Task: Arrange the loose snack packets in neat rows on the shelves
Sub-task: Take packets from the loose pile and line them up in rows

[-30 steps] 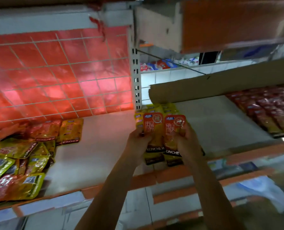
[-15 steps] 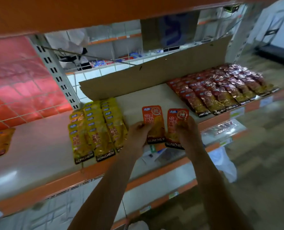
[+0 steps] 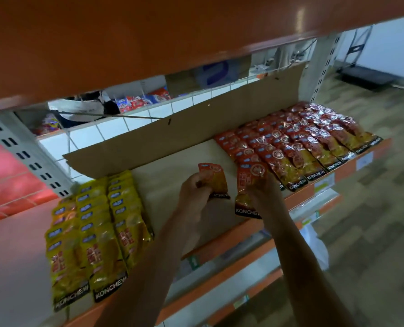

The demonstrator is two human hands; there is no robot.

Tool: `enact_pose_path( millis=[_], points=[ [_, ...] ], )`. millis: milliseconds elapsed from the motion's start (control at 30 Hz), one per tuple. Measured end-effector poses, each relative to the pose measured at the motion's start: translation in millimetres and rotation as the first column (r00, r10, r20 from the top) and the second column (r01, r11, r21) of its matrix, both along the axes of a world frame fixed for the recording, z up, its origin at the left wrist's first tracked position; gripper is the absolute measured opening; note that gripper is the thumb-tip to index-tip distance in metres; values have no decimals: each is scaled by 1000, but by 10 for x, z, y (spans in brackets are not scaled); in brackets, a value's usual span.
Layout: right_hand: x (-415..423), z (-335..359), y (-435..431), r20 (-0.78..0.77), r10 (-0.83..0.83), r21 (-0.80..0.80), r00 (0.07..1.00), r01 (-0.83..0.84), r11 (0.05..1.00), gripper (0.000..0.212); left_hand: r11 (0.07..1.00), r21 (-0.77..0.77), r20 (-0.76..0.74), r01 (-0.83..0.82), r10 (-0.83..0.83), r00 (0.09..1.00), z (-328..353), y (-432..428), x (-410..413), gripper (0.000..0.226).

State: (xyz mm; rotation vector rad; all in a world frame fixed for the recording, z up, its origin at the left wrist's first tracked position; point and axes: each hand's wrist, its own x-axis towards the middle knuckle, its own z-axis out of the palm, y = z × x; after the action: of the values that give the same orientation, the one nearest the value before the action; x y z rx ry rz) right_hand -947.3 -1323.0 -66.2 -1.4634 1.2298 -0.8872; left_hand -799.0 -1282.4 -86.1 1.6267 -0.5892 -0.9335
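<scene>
My left hand (image 3: 195, 193) and right hand (image 3: 264, 192) each pinch an orange foil packet (image 3: 216, 179). I keep them flat, likely to extend the red packet rows (image 3: 302, 147).

The left orange packet (image 3: 217, 180), held in the left hand (image 3: 193, 193), and the right orange packet (image 3: 245, 182), held in the right hand (image 3: 265, 193), are thin glossy plastic film, lightly creased. The red packets (image 3: 300, 147) on the far right are the same shiny film and throw bright glints. The yellow packets (image 3: 92, 237) on the near left are also glossy, with wrinkled highlights. Behind them stands a strip of matt brown cardboard (image 3: 172, 138). The shelf board (image 3: 170, 178) looks pale, smooth and matt. The upright post (image 3: 24, 149) on the left is slotted metal, painted off-white. The back grid (image 3: 149, 113) is thin white-coated wire. The upper shelf (image 3: 149, 43) has a smooth orange face with a soft sheen.
</scene>
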Motion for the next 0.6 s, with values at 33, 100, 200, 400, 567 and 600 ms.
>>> enact_pose_path(
  millis=[33, 100, 200, 400, 567, 600],
  points=[
    [4, -31, -56, -11, 5, 13, 1000, -5, 1000, 42, 1000, 16, 45, 0, -1, 999, -24, -67, 24, 34],
    [23, -46, -186, -35, 16, 27, 999, -15, 1000, 45, 998, 55, 159, 14, -23, 987, -76, -183, 58, 33],
    [47, -67, -400, -63, 13, 30, 998, -11, 999, 48, 986, 164, 491, 35, -113, 864, -169, -358, 101, 43],
    [5, -38, -988, -146, 82, -37, 986, -88, 995, 24, 951, 294, 796, -99, -186, 576, -267, -779, 105, 42],
    [20, -59, -1400, -149, 135, -46, 980, -143, 989, 28, 920, 342, 838, -192, -206, 505, -303, -1025, 134, 39],
    [26, -53, -1450, -140, 154, -40, 978, -161, 986, 40, 923, 333, 838, -193, -196, 509, -311, -1058, 144, 39]
  ],
)
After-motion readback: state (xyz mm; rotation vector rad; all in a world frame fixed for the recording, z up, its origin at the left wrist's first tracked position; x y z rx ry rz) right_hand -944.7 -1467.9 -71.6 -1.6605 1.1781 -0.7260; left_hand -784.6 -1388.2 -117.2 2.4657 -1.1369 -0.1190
